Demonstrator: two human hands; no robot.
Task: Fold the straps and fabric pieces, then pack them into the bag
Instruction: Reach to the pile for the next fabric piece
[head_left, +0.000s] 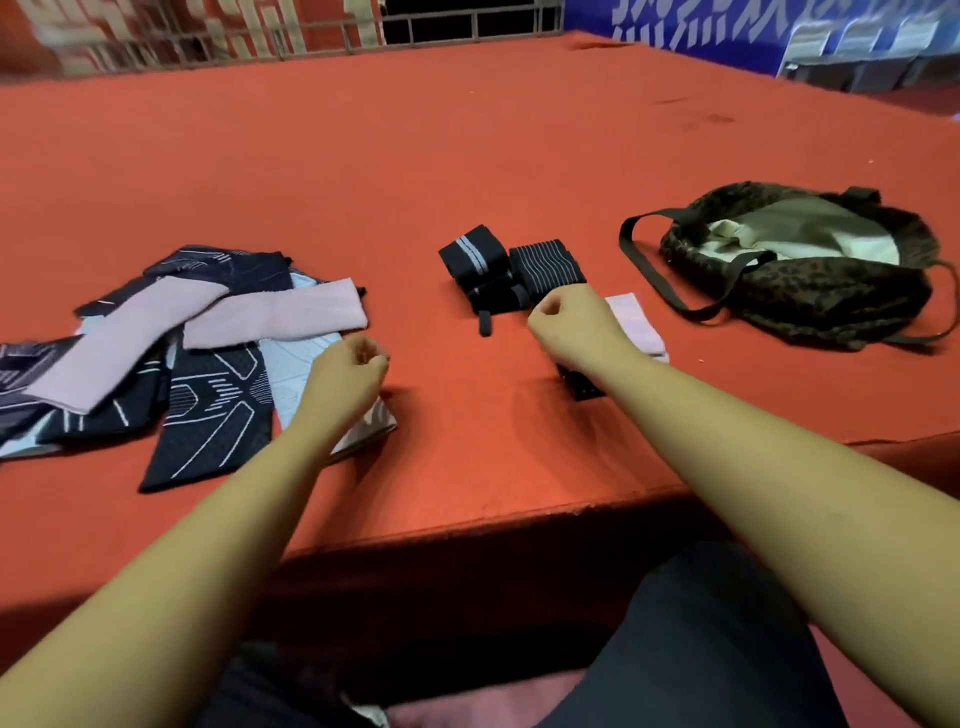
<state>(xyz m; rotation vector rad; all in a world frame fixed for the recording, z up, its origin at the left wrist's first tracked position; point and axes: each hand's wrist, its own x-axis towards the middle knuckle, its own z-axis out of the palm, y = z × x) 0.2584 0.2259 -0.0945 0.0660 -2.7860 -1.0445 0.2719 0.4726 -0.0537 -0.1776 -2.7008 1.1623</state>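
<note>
My left hand (347, 371) hangs loosely curled and empty beside unfolded fabric pieces (208, 353) at 9 o'clock, my right hand (569, 322) is curled, grip unclear, by the folded straps (511, 273), with the bag (831, 291) at 2 o'clock on a red table (415, 156) stretching from its near edge at 6 towards 12.

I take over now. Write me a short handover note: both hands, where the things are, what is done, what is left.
Left hand: loosely curled, holding nothing, over the unfolded pile.
Right hand: curled beside the folded black straps; grip unclear.
Folded pink piece lies by the right wrist; bag open at far right.
Done: straps and one pink piece folded.
Left: fold the pile, pack all into the bag.
</note>
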